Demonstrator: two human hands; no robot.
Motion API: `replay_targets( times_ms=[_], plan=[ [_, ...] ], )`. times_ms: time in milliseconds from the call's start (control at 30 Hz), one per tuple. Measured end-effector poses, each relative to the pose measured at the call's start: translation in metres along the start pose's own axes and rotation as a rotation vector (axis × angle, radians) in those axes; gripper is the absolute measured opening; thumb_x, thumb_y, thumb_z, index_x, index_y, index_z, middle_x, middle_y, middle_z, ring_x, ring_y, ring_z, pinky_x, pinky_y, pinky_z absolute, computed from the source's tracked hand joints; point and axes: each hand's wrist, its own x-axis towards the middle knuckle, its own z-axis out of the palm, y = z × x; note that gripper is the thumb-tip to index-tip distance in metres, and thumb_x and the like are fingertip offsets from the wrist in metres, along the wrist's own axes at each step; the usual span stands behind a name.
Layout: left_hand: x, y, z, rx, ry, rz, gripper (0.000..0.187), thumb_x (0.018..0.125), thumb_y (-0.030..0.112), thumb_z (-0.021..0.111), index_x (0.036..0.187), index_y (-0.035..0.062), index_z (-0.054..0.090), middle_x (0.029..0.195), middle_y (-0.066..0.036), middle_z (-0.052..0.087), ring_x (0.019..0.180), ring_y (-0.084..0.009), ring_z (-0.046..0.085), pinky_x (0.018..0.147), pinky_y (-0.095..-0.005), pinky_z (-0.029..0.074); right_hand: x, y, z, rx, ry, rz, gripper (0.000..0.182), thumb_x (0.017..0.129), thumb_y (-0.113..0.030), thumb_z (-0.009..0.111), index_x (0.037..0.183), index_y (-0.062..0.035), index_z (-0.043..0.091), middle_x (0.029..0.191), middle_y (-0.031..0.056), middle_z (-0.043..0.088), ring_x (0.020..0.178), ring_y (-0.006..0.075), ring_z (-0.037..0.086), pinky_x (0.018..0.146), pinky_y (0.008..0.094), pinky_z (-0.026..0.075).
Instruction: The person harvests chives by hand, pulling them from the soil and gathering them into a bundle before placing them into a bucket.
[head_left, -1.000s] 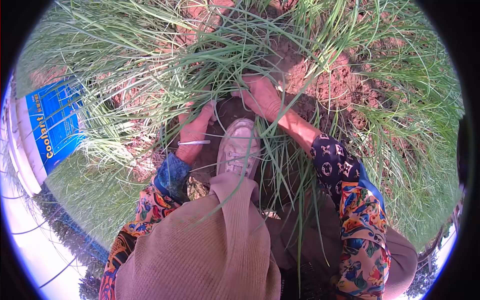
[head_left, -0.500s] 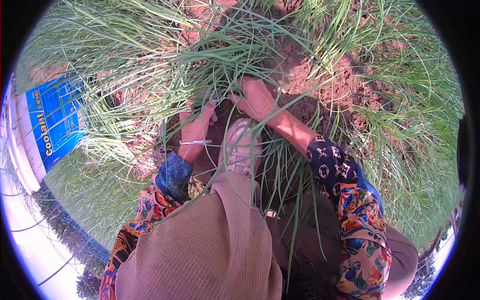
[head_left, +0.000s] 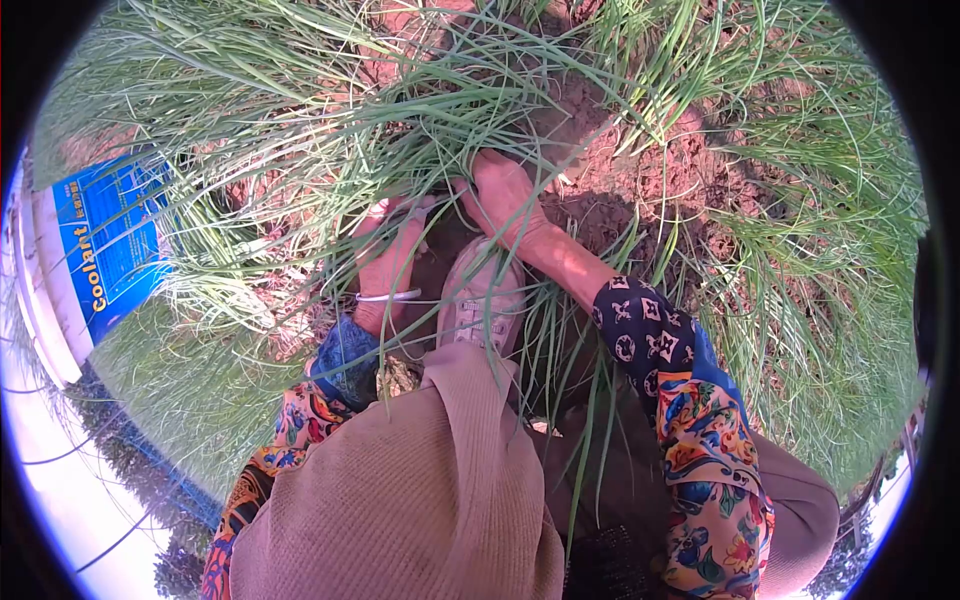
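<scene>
Long thin green plants (head_left: 430,120) spread over reddish soil in front of me. My left hand (head_left: 392,240), with a pale bracelet at the wrist, is low among the leaves; its fingers are partly hidden by them. Close by on the right, my right hand (head_left: 502,195) has its fingers bent down into the base of the plants, and leaves cover the fingertips. What either hand holds cannot be made out. Just below the hands is a light shoe (head_left: 482,300), with a few leaves lying across it.
At the left stands a white bucket with a blue "coolant" label (head_left: 112,240). More green plants (head_left: 820,200) grow at the right, beside bare reddish soil (head_left: 680,165). A beige knitted garment (head_left: 400,490) fills the lower middle.
My right hand and forearm have shifted slightly left, closer to my left hand. My left hand has moved a little and sits deeper among the leaves.
</scene>
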Motion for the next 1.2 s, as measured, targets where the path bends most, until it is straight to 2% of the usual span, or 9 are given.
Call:
replay_targets(
  times_ms=[100,200,333,367,467,600,767,967,1200],
  plan=[
    [-0.002,-0.006,0.005,-0.179,0.103,0.045,0.031,0.087,0.008,0.061,0.116,0.0017,0.058,0.094,-0.004,0.067,0.064,-0.0049,0.054,0.053,-0.0196,0.043,-0.003,-0.001,-0.001,0.098,0.122,0.014,0.014,0.078,-0.009,0.061,0.088,0.0009,0.062,0.081,0.0232,0.06,0.083,0.0424,0.06,0.071,0.0473,0.049],
    [-0.005,-0.001,0.006,-0.15,0.086,0.015,0.036,0.086,0.007,0.062,0.121,0.0014,0.055,0.1,-0.004,0.066,0.063,-0.0047,0.054,0.054,-0.0188,0.043,-0.003,0.009,0.0,0.185,0.048,0.086,0.019,0.079,-0.005,0.058,0.097,0.0005,0.062,0.084,0.0239,0.062,0.086,0.0422,0.059,0.074,0.0427,0.049],
    [-0.005,-0.005,0.002,-0.114,0.053,0.0,0.034,0.086,0.007,0.061,0.119,0.0003,0.056,0.099,-0.004,0.066,0.062,-0.0048,0.051,0.054,-0.0196,0.043,-0.003,0.013,-0.002,0.25,0.128,0.264,0.019,0.082,-0.009,0.06,0.1,-0.0049,0.065,0.082,0.0164,0.066,0.077,0.0279,0.065,0.07,0.0384,0.049],
    [-0.004,-0.006,-0.001,-0.09,0.052,-0.018,0.035,0.086,0.006,0.061,0.12,0.0004,0.055,0.099,-0.006,0.065,0.063,-0.0051,0.051,0.054,-0.0199,0.043,0.001,0.015,-0.007,0.59,0.036,0.533,0.018,0.083,-0.011,0.06,0.099,-0.006,0.065,0.08,0.0139,0.066,0.076,0.0214,0.064,0.069,0.0381,0.05],
    [0.001,0.001,-0.003,-0.064,0.016,-0.04,0.034,0.085,0.01,0.063,0.118,0.0008,0.056,0.097,-0.005,0.065,0.073,-0.0062,0.054,0.062,-0.021,0.044,0.012,0.011,-0.031,0.327,0.077,0.193,0.016,0.081,-0.014,0.06,0.089,0.0001,0.062,0.081,0.0222,0.062,0.076,0.0359,0.062,0.069,0.0401,0.049],
    [0.022,0.022,-0.002,0.092,-0.083,0.118,0.04,0.084,0.02,0.067,0.117,0.0009,0.055,0.095,-0.004,0.064,0.09,-0.0113,0.056,0.082,-0.0283,0.045,0.031,-0.004,-0.039,-0.167,-0.193,-0.184,0.025,0.083,-0.019,0.053,0.099,-0.0002,0.058,0.086,0.023,0.061,0.077,0.0385,0.061,0.07,0.0409,0.048],
    [0.062,0.073,-0.008,0.243,-0.137,0.427,0.049,0.088,0.013,0.059,0.134,0.0016,0.044,0.103,-0.007,0.065,0.096,-0.0138,0.054,0.091,-0.0315,0.04,0.077,0.001,-0.066,0.169,0.083,-0.094,0.041,0.084,-0.019,0.047,0.121,-0.0027,0.054,0.075,0.0145,0.061,0.065,0.0249,0.059,0.066,0.0355,0.048],
    [0.057,0.077,-0.026,0.187,-0.152,0.428,0.042,0.091,0.016,0.056,0.13,0.0015,0.049,0.09,-0.005,0.067,0.089,-0.0101,0.057,0.087,-0.0293,0.042,0.072,0.005,-0.095,0.471,0.163,0.323,0.045,0.083,-0.019,0.043,0.124,-0.0037,0.057,0.069,0.0034,0.064,0.064,0.0126,0.051,0.067,0.0278,0.044],
    [-0.014,0.061,-0.048,0.215,-0.015,0.252,0.024,0.093,0.013,0.055,0.114,0.0019,0.059,0.083,-0.004,0.067,0.073,-0.0068,0.057,0.065,-0.0217,0.043,0.072,0.003,-0.093,0.507,0.01,0.186,0.044,0.087,-0.024,0.043,0.119,0.0009,0.059,0.078,0.0071,0.067,0.08,0.0144,0.057,0.079,0.0293,0.043]
  ],
)
